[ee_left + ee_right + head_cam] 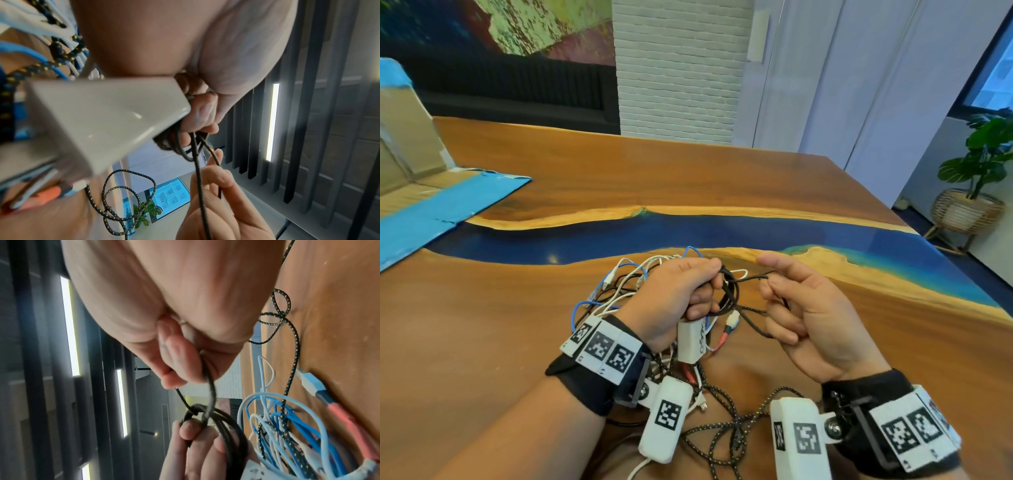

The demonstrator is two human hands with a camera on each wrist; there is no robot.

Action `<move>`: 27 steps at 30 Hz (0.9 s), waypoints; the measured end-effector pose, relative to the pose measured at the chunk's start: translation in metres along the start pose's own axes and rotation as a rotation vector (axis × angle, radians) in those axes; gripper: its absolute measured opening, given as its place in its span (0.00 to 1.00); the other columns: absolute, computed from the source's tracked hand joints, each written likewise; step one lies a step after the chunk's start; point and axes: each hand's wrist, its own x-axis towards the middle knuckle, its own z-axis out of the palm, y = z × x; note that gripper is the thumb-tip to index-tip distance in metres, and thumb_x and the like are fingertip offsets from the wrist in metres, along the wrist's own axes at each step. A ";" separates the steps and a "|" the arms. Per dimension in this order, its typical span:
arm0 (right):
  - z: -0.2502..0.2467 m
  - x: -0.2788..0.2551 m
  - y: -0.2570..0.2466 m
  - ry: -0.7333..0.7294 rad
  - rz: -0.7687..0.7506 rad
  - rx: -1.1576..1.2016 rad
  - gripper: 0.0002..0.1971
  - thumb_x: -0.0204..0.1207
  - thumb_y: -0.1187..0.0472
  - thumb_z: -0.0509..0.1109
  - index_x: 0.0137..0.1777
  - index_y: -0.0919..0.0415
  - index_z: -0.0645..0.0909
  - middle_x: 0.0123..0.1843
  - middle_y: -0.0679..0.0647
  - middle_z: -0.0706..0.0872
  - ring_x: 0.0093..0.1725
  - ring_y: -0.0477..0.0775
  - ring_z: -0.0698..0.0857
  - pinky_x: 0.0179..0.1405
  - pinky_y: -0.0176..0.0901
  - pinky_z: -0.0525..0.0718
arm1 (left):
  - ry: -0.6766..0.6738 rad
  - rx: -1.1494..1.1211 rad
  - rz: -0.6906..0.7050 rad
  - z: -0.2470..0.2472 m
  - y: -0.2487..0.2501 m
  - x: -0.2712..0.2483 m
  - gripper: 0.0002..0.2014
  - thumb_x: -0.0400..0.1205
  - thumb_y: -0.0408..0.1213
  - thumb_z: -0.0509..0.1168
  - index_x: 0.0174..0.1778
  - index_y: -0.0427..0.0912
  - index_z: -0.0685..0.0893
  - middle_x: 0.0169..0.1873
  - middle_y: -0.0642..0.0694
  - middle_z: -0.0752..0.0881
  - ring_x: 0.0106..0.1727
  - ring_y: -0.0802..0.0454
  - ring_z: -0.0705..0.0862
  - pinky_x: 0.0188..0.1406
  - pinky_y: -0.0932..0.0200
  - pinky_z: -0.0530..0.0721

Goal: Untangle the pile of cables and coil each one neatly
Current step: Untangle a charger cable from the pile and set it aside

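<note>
My left hand (705, 291) grips a small coil of thin black cable (731, 296) just above the table. My right hand (770, 277) faces it and pinches the free length of that black cable (211, 392), which runs between both hands. In the left wrist view the strand (197, 162) drops from my curled left fingers (201, 113) into the right hand (216, 211). A white charger block (690, 339) hangs under my left hand. Behind and below it lies the tangle of blue and white cables (626, 284). A braided black-and-yellow cable (722, 421) sprawls between my wrists.
The wooden table (688, 178) has a blue resin band across its middle. An opened cardboard box with blue tape (431, 192) lies at the far left. A red-sleeved cable with a blue plug (310, 382) lies by the tangle. A potted plant (976, 164) stands past the right edge.
</note>
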 end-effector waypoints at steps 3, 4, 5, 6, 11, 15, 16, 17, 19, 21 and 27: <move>-0.005 0.000 -0.003 -0.006 0.022 -0.049 0.16 0.76 0.70 0.66 0.62 0.66 0.85 0.39 0.59 0.81 0.18 0.43 0.62 0.14 0.31 0.54 | 0.027 -0.009 0.019 0.002 -0.001 0.000 0.18 0.91 0.39 0.58 0.36 0.38 0.81 0.20 0.49 0.64 0.19 0.55 0.66 0.37 0.60 0.82; -0.006 -0.002 -0.005 -0.014 0.037 -0.040 0.17 0.76 0.71 0.65 0.63 0.66 0.85 0.42 0.59 0.83 0.19 0.43 0.64 0.14 0.31 0.52 | 0.055 -0.008 0.036 0.002 0.000 0.001 0.18 0.91 0.39 0.58 0.37 0.38 0.81 0.20 0.49 0.64 0.20 0.55 0.66 0.37 0.59 0.82; -0.008 -0.003 -0.007 -0.020 0.043 -0.029 0.18 0.76 0.71 0.65 0.65 0.66 0.85 0.45 0.59 0.85 0.21 0.44 0.66 0.14 0.31 0.52 | 0.088 -0.012 0.051 0.000 0.002 0.002 0.18 0.92 0.39 0.58 0.36 0.39 0.81 0.20 0.50 0.64 0.20 0.55 0.66 0.39 0.59 0.83; -0.010 -0.004 -0.009 -0.022 0.035 -0.027 0.18 0.77 0.71 0.65 0.66 0.67 0.85 0.47 0.59 0.86 0.21 0.44 0.67 0.14 0.32 0.52 | 0.116 -0.028 0.059 -0.003 0.004 0.003 0.18 0.92 0.39 0.58 0.36 0.40 0.81 0.20 0.51 0.64 0.20 0.55 0.65 0.41 0.58 0.82; -0.011 0.002 0.000 0.125 -0.103 -0.306 0.11 0.81 0.73 0.67 0.58 0.66 0.88 0.47 0.62 0.92 0.19 0.47 0.73 0.16 0.39 0.67 | 0.071 -0.288 0.006 -0.008 0.013 -0.002 0.18 0.90 0.41 0.59 0.34 0.40 0.80 0.19 0.53 0.61 0.19 0.56 0.59 0.35 0.57 0.77; -0.005 0.003 0.011 0.120 -0.169 -0.469 0.07 0.77 0.76 0.73 0.47 0.66 0.89 0.40 0.60 0.94 0.38 0.50 0.92 0.38 0.37 0.86 | -0.050 -0.443 -0.031 0.005 0.017 -0.010 0.16 0.86 0.44 0.61 0.33 0.41 0.80 0.20 0.54 0.58 0.24 0.52 0.51 0.31 0.60 0.76; -0.003 0.003 0.014 0.091 -0.194 -0.542 0.07 0.76 0.76 0.74 0.45 0.65 0.91 0.40 0.57 0.94 0.40 0.47 0.91 0.40 0.34 0.85 | -0.066 -0.457 -0.033 0.008 0.017 -0.011 0.16 0.85 0.44 0.61 0.33 0.41 0.80 0.19 0.54 0.58 0.25 0.52 0.51 0.31 0.61 0.76; -0.001 0.003 0.017 0.061 -0.208 -0.611 0.07 0.76 0.74 0.76 0.43 0.63 0.92 0.40 0.55 0.94 0.40 0.44 0.90 0.42 0.33 0.84 | -0.078 -0.465 -0.035 0.011 0.017 -0.012 0.16 0.85 0.44 0.61 0.33 0.41 0.80 0.19 0.54 0.58 0.25 0.51 0.50 0.31 0.61 0.76; 0.003 0.003 0.024 0.018 -0.213 -0.657 0.06 0.76 0.71 0.78 0.42 0.60 0.93 0.38 0.53 0.93 0.38 0.43 0.87 0.40 0.33 0.82 | -0.096 -0.481 -0.038 0.017 0.014 -0.013 0.16 0.85 0.44 0.60 0.33 0.40 0.80 0.18 0.54 0.59 0.25 0.52 0.51 0.31 0.61 0.77; 0.007 0.003 0.030 0.026 -0.207 -0.593 0.05 0.76 0.70 0.77 0.42 0.61 0.93 0.36 0.55 0.92 0.35 0.47 0.86 0.36 0.37 0.84 | -0.087 -0.486 -0.024 0.019 0.011 -0.012 0.16 0.86 0.43 0.60 0.35 0.39 0.79 0.19 0.53 0.59 0.20 0.56 0.56 0.32 0.60 0.77; 0.005 0.004 0.032 -0.021 -0.104 -0.377 0.13 0.84 0.58 0.69 0.54 0.67 0.91 0.54 0.68 0.92 0.56 0.68 0.90 0.60 0.65 0.86 | 0.015 -0.338 0.065 0.012 0.007 -0.006 0.17 0.91 0.41 0.57 0.38 0.39 0.80 0.22 0.50 0.60 0.20 0.56 0.63 0.37 0.59 0.79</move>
